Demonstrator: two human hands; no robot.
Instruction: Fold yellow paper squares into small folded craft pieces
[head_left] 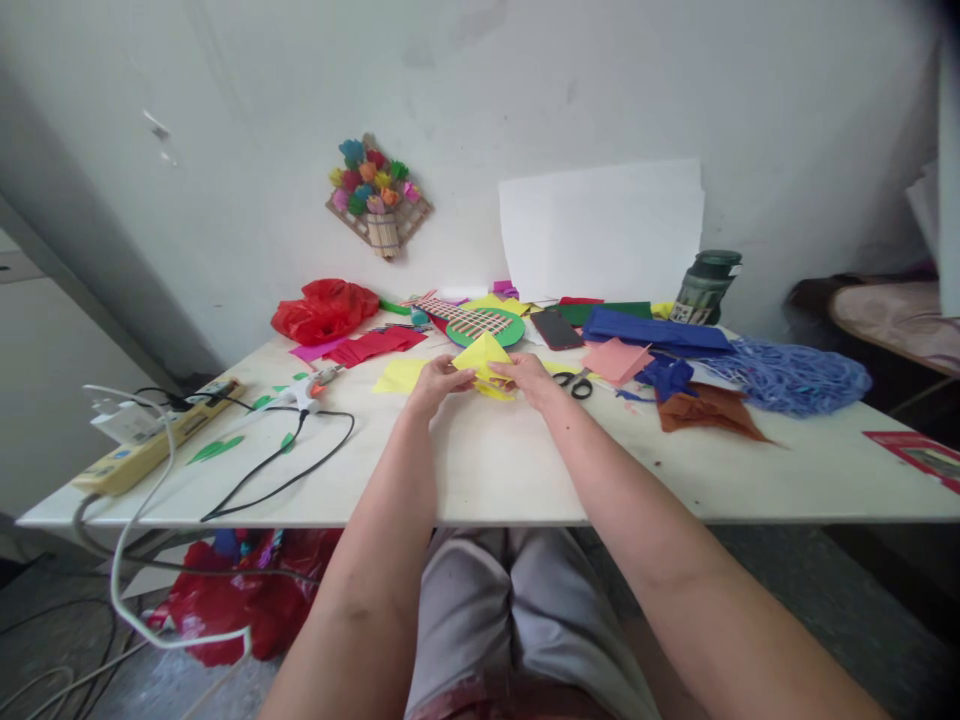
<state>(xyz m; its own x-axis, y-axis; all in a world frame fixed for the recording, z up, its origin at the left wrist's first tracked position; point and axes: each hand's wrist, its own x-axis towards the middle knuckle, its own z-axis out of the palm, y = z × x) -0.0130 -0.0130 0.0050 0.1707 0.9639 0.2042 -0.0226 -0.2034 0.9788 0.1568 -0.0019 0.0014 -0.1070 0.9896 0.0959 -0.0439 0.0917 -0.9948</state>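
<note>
Between my two hands is a piece of yellow paper (482, 352), folded so that its top comes to a point. My left hand (437, 384) pinches its left lower corner, and my right hand (531, 377) grips the right one. More yellow paper (397, 376) lies flat on the table just left of my left hand. Black-handled scissors (576, 384) rest beside my right hand, their blades partly hidden by paper. Behind the folded paper sits a round green piece with a woven striped strip (480, 322).
A glue gun (307, 390) with a looping black cord lies left, near a power strip (157, 440). Red paper (379, 346), a red bag (326, 312), a phone (556, 330), blue paper (656, 333), blue yarn (806, 378), brown paper (709, 410) and a dark bottle (706, 288) surround the work area.
</note>
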